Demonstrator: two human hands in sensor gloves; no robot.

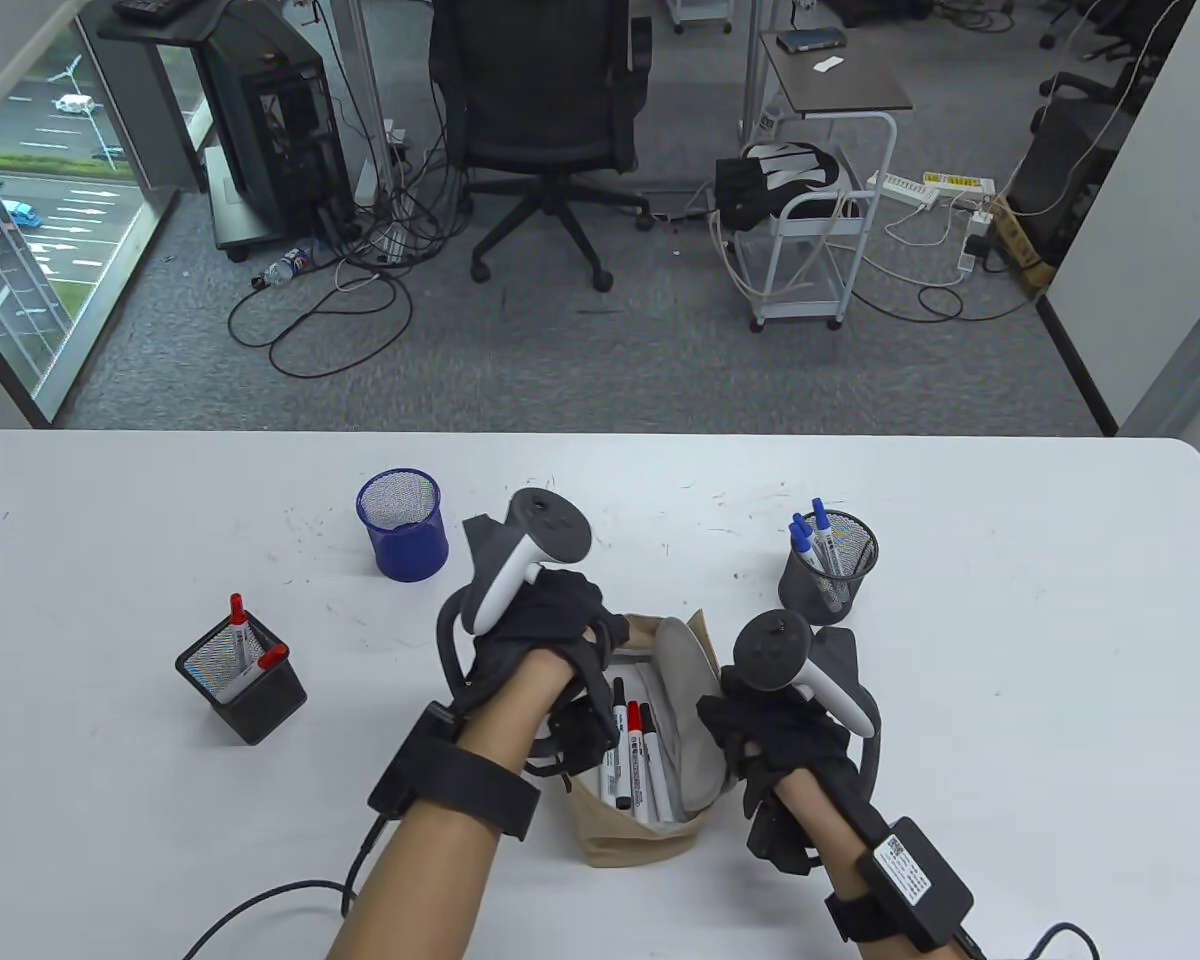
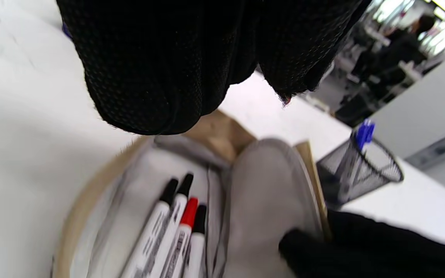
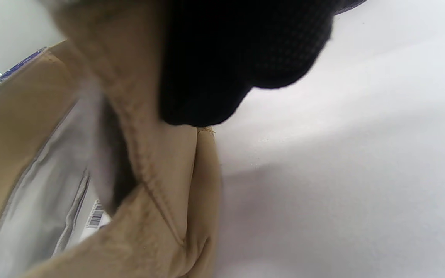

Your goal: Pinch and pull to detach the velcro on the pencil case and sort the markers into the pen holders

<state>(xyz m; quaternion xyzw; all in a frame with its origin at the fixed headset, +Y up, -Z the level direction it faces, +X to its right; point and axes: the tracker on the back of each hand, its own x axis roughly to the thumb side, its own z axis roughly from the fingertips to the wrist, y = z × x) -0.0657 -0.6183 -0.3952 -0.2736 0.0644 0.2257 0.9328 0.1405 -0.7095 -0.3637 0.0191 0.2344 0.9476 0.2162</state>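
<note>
The tan pencil case lies open near the table's front edge, its grey lining showing. Several markers with black and red caps lie inside, also clear in the left wrist view as markers. My right hand grips the case's right flap; a gloved finger presses on the tan fabric. My left hand hovers over the case's far left rim, fingers hanging loosely with nothing between them.
A round mesh holder with blue markers stands beyond the right hand. A blue mesh holder stands at the back left. A black square holder with red markers stands at the left. Cables trail off the front edge.
</note>
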